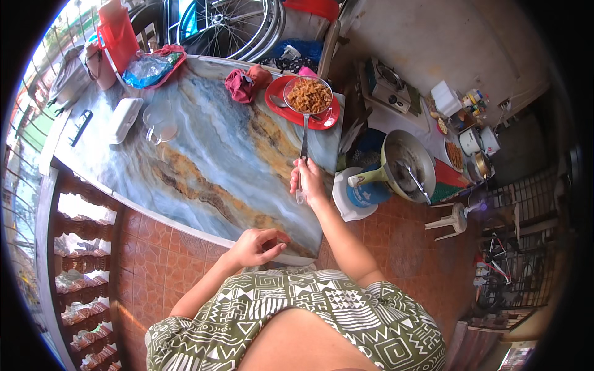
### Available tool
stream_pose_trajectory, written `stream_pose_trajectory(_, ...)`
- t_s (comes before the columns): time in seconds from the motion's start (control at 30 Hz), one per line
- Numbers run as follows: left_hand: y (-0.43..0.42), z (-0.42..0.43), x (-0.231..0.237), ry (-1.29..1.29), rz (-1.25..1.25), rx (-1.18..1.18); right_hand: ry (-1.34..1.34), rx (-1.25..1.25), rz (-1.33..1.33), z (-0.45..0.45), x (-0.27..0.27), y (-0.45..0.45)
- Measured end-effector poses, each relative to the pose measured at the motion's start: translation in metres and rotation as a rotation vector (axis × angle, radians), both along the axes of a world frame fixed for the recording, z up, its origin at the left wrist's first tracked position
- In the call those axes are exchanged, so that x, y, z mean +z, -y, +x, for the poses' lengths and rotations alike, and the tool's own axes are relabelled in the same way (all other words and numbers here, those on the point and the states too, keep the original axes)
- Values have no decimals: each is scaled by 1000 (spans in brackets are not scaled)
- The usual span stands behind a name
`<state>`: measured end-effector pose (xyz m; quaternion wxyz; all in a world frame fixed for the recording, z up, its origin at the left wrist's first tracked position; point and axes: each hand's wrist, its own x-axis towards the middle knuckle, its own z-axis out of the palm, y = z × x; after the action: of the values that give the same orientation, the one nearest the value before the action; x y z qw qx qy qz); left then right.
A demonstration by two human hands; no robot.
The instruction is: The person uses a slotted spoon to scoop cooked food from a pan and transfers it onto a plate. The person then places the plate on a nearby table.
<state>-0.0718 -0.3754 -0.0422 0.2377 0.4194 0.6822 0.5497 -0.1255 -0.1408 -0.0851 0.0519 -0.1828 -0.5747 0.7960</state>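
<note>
My right hand (307,181) grips the long handle of a metal skimmer (305,134). Crisp brown fried food (308,94) fills the skimmer's round bowl, which is over a red oval plate (274,104). A metal spoon (278,101) lies on the plate's left side, partly covered by the bowl. Near the front edge of the marble-patterned table (222,153), my left hand (258,248) hovers with bent fingers and a gap between thumb and forefinger. I see nothing held in it.
A clear glass mug (160,121), a white foam box (126,120), a red pitcher (118,39) and crumpled cloths (241,84) occupy the table. To the right stand a wok (409,160) with a utensil inside and a gas stove (392,88). A wheelchair wheel (222,23) is behind.
</note>
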Motion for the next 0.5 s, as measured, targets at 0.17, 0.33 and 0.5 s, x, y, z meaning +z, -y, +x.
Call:
stream_pose_trajectory(0.17,8,6,14,76,-57,-113,87,70,-42,4,0,-5)
stream_pose_trajectory(0.33,21,18,27,700,147,-245,75,-6,267,16,-1,-5)
stream_pose_trajectory(0.5,41,21,66,666,324,-349,-45,-146,826,69,-12,-2)
